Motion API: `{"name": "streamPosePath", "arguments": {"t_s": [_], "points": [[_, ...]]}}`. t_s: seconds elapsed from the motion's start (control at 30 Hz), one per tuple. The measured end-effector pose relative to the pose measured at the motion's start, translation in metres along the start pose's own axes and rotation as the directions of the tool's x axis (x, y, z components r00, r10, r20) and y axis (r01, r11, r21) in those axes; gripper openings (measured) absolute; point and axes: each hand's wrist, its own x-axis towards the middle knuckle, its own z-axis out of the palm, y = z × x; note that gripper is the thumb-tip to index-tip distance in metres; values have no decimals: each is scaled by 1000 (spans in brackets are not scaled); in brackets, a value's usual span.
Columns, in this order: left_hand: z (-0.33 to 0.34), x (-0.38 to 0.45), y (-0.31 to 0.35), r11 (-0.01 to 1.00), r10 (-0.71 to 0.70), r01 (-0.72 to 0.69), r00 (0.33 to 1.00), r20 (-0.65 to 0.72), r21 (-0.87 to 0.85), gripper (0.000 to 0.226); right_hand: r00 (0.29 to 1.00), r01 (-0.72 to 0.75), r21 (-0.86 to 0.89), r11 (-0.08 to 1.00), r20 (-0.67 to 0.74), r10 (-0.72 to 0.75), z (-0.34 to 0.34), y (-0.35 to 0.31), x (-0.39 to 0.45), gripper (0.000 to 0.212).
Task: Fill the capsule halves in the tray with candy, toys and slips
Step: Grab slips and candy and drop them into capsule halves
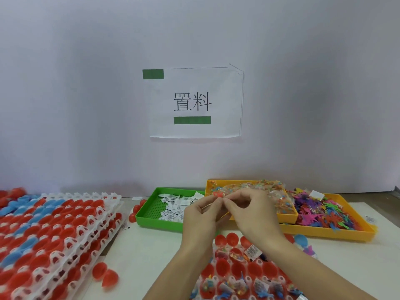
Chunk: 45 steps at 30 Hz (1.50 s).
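Note:
A white tray (213, 259) with red capsule halves (223, 267) lies at the bottom centre; several halves hold candy packets, toys and slips. Above it my left hand (200, 215) and my right hand (252, 210) meet fingertip to fingertip, pinching a small clear candy packet (218, 194) with red pieces between them. Behind the hands sit a green tray of white paper slips (173, 205), an orange tray of clear candy packets (259, 189) and an orange tray of colourful plastic toys (324, 211).
A stack of white trays (65, 234) loaded with red and blue capsule halves fills the left. Loose red halves (106, 276) lie on the white table beside it. A paper sign (192, 102) hangs on the wall behind.

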Motion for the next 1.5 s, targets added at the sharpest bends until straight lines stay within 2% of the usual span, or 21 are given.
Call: {"name": "streamPosePath", "arguments": {"t_s": [0.13, 0.33, 0.4, 0.5, 0.6, 0.67, 0.73, 0.83, 0.9, 1.03, 1.2, 1.27, 1.4, 1.5], "points": [[-17, 3, 4, 1000, -10, 9, 999, -42, -26, 16, 998, 40, 2, 999, 52, -40, 14, -4, 2, 31], [-51, 12, 14, 995, -53, 40, 988, -144, -92, 11, 999, 27, -87, 996, 47, -23, 37, 5, 23, 22], [-63, 15, 16, 990, -68, 44, 982, -179, -136, 14, 994, 33, -133, 991, 111, -18, 49, 8, 36, 21], [-81, 19, 18, 982, -59, 15, 971, -232, -186, 20, 962, 110, -305, 946, 271, -24, 69, 13, 56, 23], [-93, 24, 19, 977, -49, -8, 964, -260, -214, 20, 897, 325, -524, 787, 435, -81, 89, 17, 68, 23], [-97, 28, 20, 976, -49, -10, 963, -267, -216, 19, 830, 501, -634, 590, 546, -118, 99, 16, 73, 18], [-97, 31, 20, 977, -44, -14, 963, -264, -213, 19, 769, 613, -679, 403, 629, -110, 106, 14, 75, 16], [-94, 32, 17, 979, -53, 1, 966, -253, -205, 21, 728, 670, -694, 263, 683, -53, 115, 15, 78, 34], [-92, 32, 16, 979, -62, 13, 969, -238, -203, 22, 714, 687, -689, 231, 699, -40, 120, 18, 78, 26], [-92, 33, 15, 980, -62, 17, 972, -227, -196, 22, 687, 695, -665, 274, 726, 19, 127, 21, 77, 16], [-90, 33, 13, 980, -79, 35, 972, -221, -197, 22, 711, 668, -651, 360, 701, -52, 127, 24, 79, 10], [-89, 32, 12, 981, -80, 37, 972, -223, -193, 20, 736, 640, -643, 420, 671, -93, 123, 25, 78, 19], [-86, 31, 12, 985, -70, 32, 972, -225, -167, 17, 858, 419, -529, 738, 498, -131, 110, 25, 82, 20], [-82, 29, 12, 988, -63, 27, 970, -236, -151, 15, 936, 235, -363, 902, 334, -109, 91, 25, 84, 28]]}}
